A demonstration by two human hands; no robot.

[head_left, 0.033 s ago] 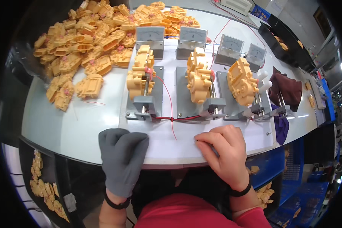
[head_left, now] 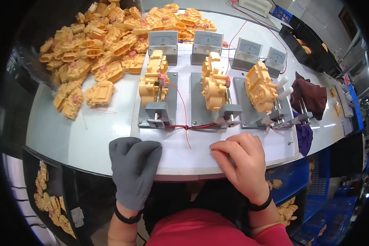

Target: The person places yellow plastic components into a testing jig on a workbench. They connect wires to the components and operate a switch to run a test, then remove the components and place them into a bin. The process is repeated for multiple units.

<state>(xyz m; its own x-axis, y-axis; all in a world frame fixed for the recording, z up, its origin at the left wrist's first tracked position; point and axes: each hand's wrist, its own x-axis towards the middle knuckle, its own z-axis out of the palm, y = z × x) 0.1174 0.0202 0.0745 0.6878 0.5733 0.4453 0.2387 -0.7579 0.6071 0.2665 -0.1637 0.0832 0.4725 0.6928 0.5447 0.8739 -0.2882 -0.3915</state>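
Note:
My left hand (head_left: 135, 172), in a grey glove, rests closed at the table's front edge, thumb against the curled fingers; whether it holds anything is hidden. My bare right hand (head_left: 244, 164) is closed in a pinch opposite it, with a tiny dark spot at the fingertips. Between the hands lies the loose end of a thin red wire (head_left: 188, 137). Beyond them, three yellow plastic gear housings sit on grey fixtures: a left housing (head_left: 153, 88), a middle housing (head_left: 214, 92) and a right housing (head_left: 260, 90). Neither hand touches them.
Yellow housings are heaped (head_left: 98, 49) at the back left. Several analog meters (head_left: 208, 39) stand behind the fixtures. A brown cloth (head_left: 309, 96) and a purple cloth (head_left: 304, 137) lie on the right. Below the table are a black bin (head_left: 45, 164) and a blue bin (head_left: 291, 184) with yellow parts.

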